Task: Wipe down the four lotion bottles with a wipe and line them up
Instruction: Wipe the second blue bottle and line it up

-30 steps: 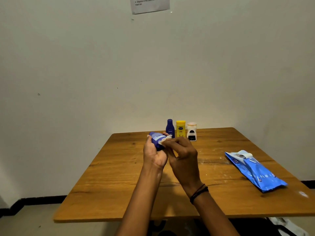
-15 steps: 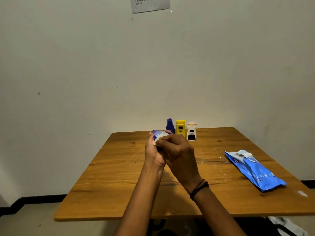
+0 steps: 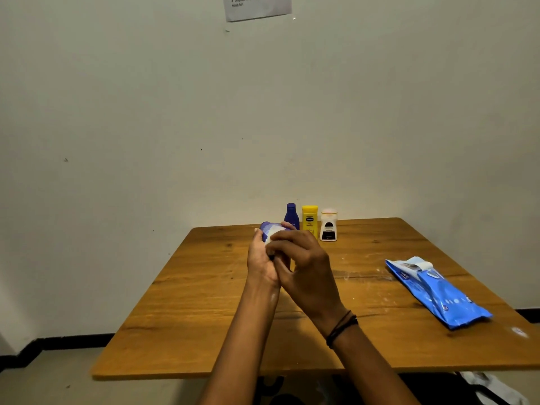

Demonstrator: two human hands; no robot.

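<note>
Wooden table [image 3: 204, 317]: spans the lower frame. Blue wipes pack [image 3: 438, 292]: lies flat at lower right, flap peeled up. Right hand [image 3: 304, 264], centre frame: curls round a white wipe [image 3: 273, 232], pressing it onto the held blue bottle [image 3: 266, 228]. Left hand [image 3: 260, 261]: wraps that bottle from the left, above the table. Just behind, at the far edge: dark blue bottle [image 3: 291, 216], yellow bottle [image 3: 309, 219], white bottle [image 3: 328, 228], upright, side by side.

Left hand [image 3: 261, 258] grips a blue bottle [image 3: 267, 228] over the desk [image 3: 204, 317], right hand [image 3: 304, 267] pinching the wipe [image 3: 274, 231] against it. Three bottles [image 3: 309, 220] lined up at twelve o'clock, wipes pack [image 3: 438, 290] at three o'clock.
</note>
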